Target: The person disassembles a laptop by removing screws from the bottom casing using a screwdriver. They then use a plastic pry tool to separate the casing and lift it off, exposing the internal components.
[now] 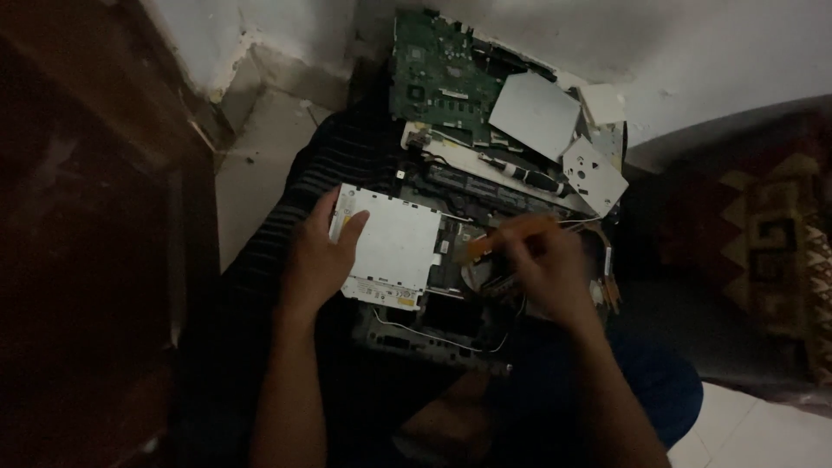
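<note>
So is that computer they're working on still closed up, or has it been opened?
Opened. The laptop chassis lies with its insides bare, the green circuit board sits apart behind it, and the left hand holds a silver drive.

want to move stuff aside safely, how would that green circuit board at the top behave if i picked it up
The green circuit board looks thin, flat and rigid, so probably stiff and light. Its exposed components suggest it is fragile; edges seem safest. A grey metal plate overlaps its corner and may slide off.
</note>
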